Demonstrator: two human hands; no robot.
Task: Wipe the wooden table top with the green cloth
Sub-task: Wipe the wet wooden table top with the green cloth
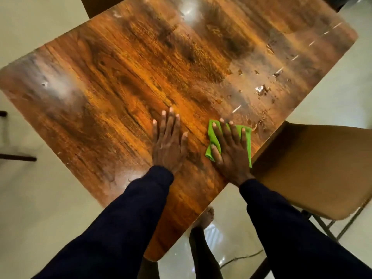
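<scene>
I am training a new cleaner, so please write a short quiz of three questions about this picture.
1. True or false: the left hand presses the cloth on the table.
2. What stands beside the table, near the right hand? A) bucket B) chair C) ladder
3. Fill in: the wet spots lie on the ___-hand side of the table.

Key: 1 false, the right hand presses it, while the left hand lies flat on bare wood; 2 B; 3 right.
</scene>
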